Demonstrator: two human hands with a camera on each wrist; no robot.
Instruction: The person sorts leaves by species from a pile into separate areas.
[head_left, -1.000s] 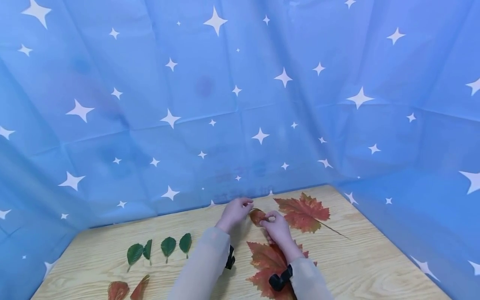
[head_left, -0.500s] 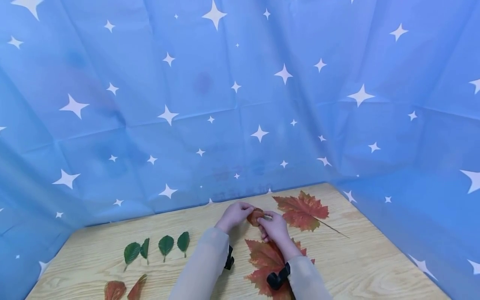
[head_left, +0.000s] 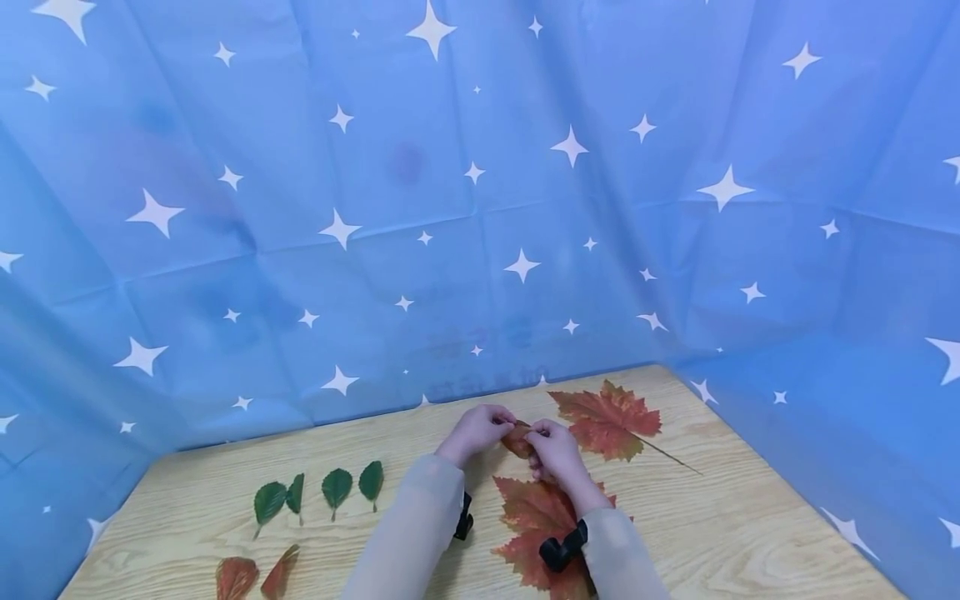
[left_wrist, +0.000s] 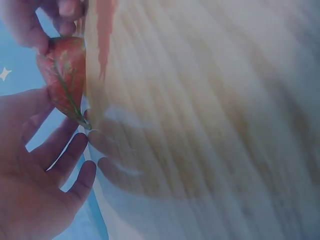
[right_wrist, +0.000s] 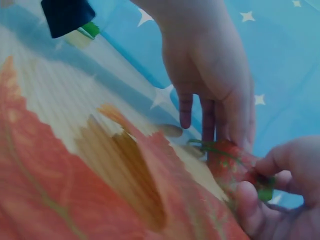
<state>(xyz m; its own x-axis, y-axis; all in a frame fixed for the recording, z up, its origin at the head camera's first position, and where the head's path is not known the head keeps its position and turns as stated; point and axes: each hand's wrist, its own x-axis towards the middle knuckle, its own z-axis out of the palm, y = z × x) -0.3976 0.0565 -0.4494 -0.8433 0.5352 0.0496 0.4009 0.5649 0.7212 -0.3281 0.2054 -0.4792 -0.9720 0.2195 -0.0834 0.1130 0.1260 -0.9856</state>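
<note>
A small red leaf [head_left: 516,442] with a green stem is held up between both hands near the table's back edge. My left hand [head_left: 474,433] pinches its left side with thumb and forefinger; in the left wrist view the other fingers are spread beside the leaf's [left_wrist: 65,75] stem. On the opposite side, my right hand [head_left: 558,454] grips the leaf between thumb and fingers. The right wrist view shows the leaf [right_wrist: 230,162] slightly folded, partly covered by fingers. Under the right forearm lies a large red maple leaf [head_left: 528,521], partly hidden by the arm.
Another large maple leaf [head_left: 607,421] with a long stem lies at the back right of the wooden table [head_left: 735,533]. Several green leaves [head_left: 337,487] form a row on the left. Two red leaves [head_left: 236,577] lie in front of them. A blue star-patterned curtain [head_left: 420,275] hangs behind.
The left hand has come in from beside the small red leaf to pinch its edge. The right hand keeps its grip, and the leaf now looks tilted or folded between them.
</note>
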